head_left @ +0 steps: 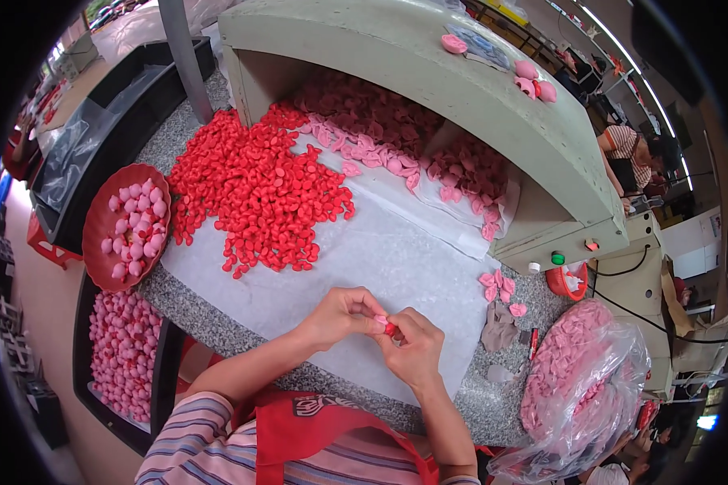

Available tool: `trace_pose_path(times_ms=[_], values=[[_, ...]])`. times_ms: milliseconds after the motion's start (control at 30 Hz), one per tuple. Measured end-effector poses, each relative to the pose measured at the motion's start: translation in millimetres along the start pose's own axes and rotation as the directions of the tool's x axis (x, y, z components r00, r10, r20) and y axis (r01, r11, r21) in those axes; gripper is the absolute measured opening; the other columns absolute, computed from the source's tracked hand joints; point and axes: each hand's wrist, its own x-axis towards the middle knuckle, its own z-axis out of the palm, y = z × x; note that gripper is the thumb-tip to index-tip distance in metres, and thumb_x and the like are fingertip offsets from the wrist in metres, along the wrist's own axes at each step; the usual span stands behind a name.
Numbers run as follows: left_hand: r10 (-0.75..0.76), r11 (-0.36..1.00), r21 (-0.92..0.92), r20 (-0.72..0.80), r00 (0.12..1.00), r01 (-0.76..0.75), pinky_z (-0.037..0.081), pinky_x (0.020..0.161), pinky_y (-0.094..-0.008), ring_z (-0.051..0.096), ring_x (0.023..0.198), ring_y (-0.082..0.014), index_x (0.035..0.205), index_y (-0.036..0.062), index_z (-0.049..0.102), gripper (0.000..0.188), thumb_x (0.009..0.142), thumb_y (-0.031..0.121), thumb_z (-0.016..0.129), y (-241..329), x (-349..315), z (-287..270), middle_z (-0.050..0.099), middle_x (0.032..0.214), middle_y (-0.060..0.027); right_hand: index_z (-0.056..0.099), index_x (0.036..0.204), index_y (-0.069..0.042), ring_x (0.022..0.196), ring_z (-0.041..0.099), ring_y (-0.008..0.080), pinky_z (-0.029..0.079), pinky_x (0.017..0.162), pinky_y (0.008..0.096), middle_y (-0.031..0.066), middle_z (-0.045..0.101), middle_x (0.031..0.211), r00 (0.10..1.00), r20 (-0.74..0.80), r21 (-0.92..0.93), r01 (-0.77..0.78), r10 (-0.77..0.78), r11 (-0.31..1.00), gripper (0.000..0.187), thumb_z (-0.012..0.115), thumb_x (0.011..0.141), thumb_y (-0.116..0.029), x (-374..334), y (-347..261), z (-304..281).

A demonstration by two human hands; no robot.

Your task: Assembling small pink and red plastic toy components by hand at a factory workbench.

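The left hand [341,314] and the right hand [412,343] are pinching one small red piece [390,328] together between their fingertips, just above the white paper sheet [396,267]. Light, even pressure is probably serving best here, keeping the piece squarely between the fingertips so it does not slip toward the red pile [259,190]

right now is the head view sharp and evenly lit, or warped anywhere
Head view: soft, even light; the heap of small red pieces and both hands, left hand and right hand, look sharp; the grey-green machine housing bows toward the dark fisheye rim.
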Motion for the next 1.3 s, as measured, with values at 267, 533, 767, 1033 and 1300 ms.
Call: trace_pose_path(times_ms=[267, 533, 767, 1033, 1300], values=[[0.529, 0.607, 0.655, 0.09, 0.844, -0.45, 0.046, 0.07, -0.0295, 0.056, 0.081, -0.0192, 0.08, 0.0023, 0.057, 0.014, 0.069, -0.001, 0.065, -15.9, 14.9, -16.0, 0.05, 0.089, -0.0069, 0.056, 0.109, -0.003, 0.076, 0.062, 0.0188, 0.049, 0.067, 0.0297, 0.0104, 0.064, 0.091, 0.921, 0.376, -0.118, -0.056, 0.097, 0.991, 0.046, 0.071, 0.067, -0.015, 82.4, 14.4, -20.9], [0.63, 0.267, 0.728, 0.364, 0.686, -0.632, 0.046, 0.068, -0.0319, 0.054, 0.081, -0.0243, 0.08, 0.005, 0.058, 0.016, 0.067, -0.004, 0.058, 0.1, 26.9, -8.8, 0.051, 0.087, -0.0072, 0.059, 0.091, -0.005, 0.072, 0.062, 0.0249, 0.047, 0.067, 0.0347, 0.0103, 0.064, 0.077, 0.959, 0.188, -0.315, -0.145, 0.212, 0.938, 0.038, 0.073, 0.064, -0.028, 171.6, 53.7, 85.9], [0.799, 0.14, 0.99, -0.112, 0.591, -0.001, 0.048, 0.064, -0.0393, 0.058, 0.078, -0.0329, 0.082, 0.0037, 0.061, 0.014, 0.069, 0.005, 0.057, 90.6, 157.4, -91.2, 0.058, 0.087, -0.0168, 0.063, 0.084, 0.001, 0.055, 0.054, 0.0108, 0.043, 0.052, 0.0237, 0.0045, 0.06, 0.065, 0.846, 0.304, 0.359, -0.527, 0.438, 0.77, 0.02, 0.067, 0.069, -0.011, 132.4, 68.0, 47.0], [0.699, 0.184, 0.979, -0.192, 0.688, 0.087, 0.05, 0.065, -0.0413, 0.061, 0.074, -0.0327, 0.072, 0.0017, 0.064, 0.02, 0.067, 0.021, 0.064, 85.0, 199.9, -91.4, 0.062, 0.077, -0.0174, 0.066, 0.082, -0.005, 0.066, 0.059, 0.0213, 0.048, 0.063, 0.0295, 0.0103, 0.059, 0.069, 0.982, -0.03, -0.174, -0.191, 0.189, 0.966, 0.021, 0.068, 0.061, -0.006, 65.7, 80.9, 17.8], [0.405, 0.914, 0.214, -0.447, 0.798, -0.344, 0.048, 0.058, -0.0309, 0.059, 0.064, -0.017, 0.082, 0.0024, 0.061, 0.015, 0.079, 0.017, 0.062, 103.5, 164.9, -83.6, 0.06, 0.073, -0.0071, 0.066, 0.08, -0.004, 0.066, 0.06, 0.0193, 0.047, 0.06, 0.0296, 0.0107, 0.063, 0.078, 0.939, 0.08, -0.45, -0.264, 0.333, 0.853, 0.016, 0.067, 0.064, -0.005, 67.9, 58.9, -5.6]])
